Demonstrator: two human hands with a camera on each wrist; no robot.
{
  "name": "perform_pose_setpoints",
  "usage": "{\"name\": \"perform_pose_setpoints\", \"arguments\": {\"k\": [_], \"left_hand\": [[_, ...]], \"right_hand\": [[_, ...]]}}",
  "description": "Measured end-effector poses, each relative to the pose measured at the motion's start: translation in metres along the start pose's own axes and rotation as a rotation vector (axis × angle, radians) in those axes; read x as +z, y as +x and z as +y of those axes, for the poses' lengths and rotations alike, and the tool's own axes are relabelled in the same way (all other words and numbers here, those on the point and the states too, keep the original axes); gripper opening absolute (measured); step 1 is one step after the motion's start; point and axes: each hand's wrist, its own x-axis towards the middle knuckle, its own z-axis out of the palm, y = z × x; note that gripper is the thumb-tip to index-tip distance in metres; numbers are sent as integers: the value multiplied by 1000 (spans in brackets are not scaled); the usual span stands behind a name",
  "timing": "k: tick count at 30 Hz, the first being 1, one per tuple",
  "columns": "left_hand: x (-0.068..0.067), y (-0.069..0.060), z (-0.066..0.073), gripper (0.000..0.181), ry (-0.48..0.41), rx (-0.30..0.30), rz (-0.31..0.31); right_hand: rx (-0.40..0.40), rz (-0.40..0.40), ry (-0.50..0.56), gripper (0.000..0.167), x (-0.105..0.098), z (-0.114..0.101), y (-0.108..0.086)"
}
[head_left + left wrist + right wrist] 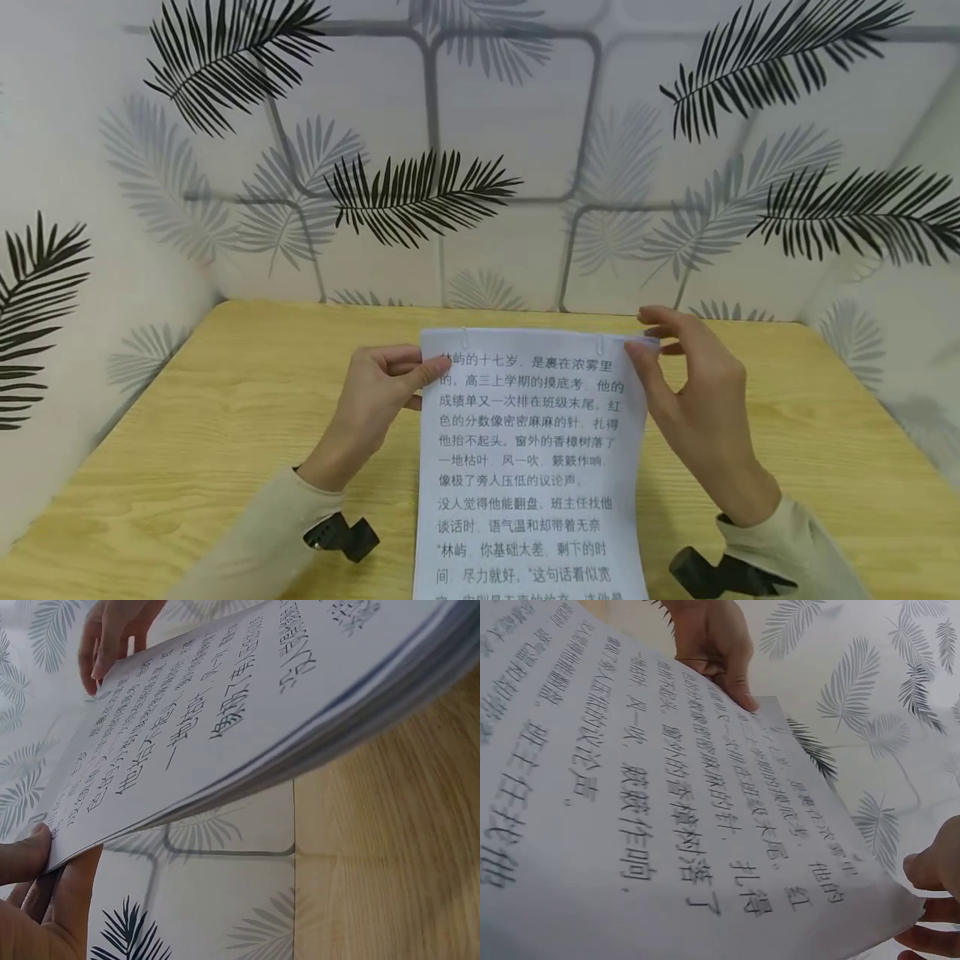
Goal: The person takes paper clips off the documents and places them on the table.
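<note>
A stack of printed white sheets [525,450] with two paper clips on its top edge is held up in front of the body. The left hand [375,396] pinches the upper left edge, thumb on the print and fingers behind. At the upper right corner the right hand [701,400] pinches the paper between thumb and fingers. In the left wrist view, several layers show along the side edge of the stack [225,727]. The right wrist view shows the corner of the sheets [900,907] between the right thumb and fingers.
A light wooden table [225,433] lies beneath the hands and paper. Behind it stands a pale wall [510,117] patterned with dark and grey leaves. Each wrist wears a black strap with a small device, the left one [341,536] and the right one [723,575].
</note>
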Motion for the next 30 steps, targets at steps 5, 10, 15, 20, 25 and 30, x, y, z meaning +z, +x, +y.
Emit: {"name": "perform_pose_setpoints", "arguments": {"k": [5, 10, 15, 20, 25, 30], "left_hand": [[1, 0, -4, 22, -28, -28, -5], [0, 0, -6, 22, -21, -45, -37], [-3, 0, -6, 23, 15, -50, -139], [-8, 0, -4, 20, 87, -41, -213], [-7, -1, -5, 21, 42, -40, -148], [-6, 0, -10, 23, -37, -42, -99]], "right_hand": [[-62, 9, -43, 15, 6, -10, 16], [-24, -103, -76, 12, 10, -14, 21], [69, -181, -128, 14, 10, -15, 20], [167, -246, -181, 13, 9, -15, 20], [231, -300, -207, 10, 7, -15, 20], [253, -324, -146, 12, 8, -15, 19]]}}
